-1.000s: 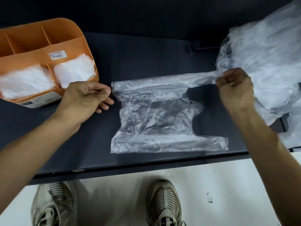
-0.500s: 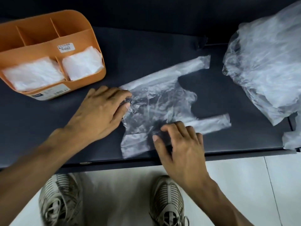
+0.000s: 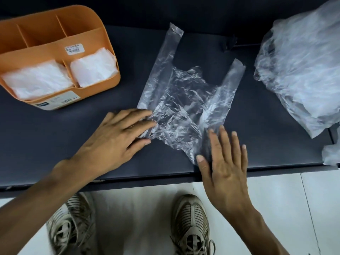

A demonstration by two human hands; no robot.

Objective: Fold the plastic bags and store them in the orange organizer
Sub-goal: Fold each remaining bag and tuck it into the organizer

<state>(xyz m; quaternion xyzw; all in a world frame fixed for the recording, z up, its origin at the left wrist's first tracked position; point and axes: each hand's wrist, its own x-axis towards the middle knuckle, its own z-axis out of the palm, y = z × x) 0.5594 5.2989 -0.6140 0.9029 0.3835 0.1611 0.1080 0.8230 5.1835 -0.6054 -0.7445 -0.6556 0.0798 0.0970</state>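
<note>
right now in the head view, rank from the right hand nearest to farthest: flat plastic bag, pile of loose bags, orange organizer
1. Flat plastic bag: under the right hand's fingertips.
2. Pile of loose bags: far right of the table.
3. Orange organizer: far left, beyond the left hand.

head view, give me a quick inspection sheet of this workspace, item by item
surface: dark table, bare patches between the things
job's things: one clear plastic bag lies spread flat, handles pointing away from the person; orange organizer at far left, folded bags in its two near compartments, far compartments look empty; pile of unfolded bags at right
clutter: nothing seen
grippers: left hand flat, fingers pressing the bag's near left corner; right hand flat, fingers on its near right edge
cables: nothing seen
surroundings: pale tiled floor below the table edge, the person's two shoes
</note>
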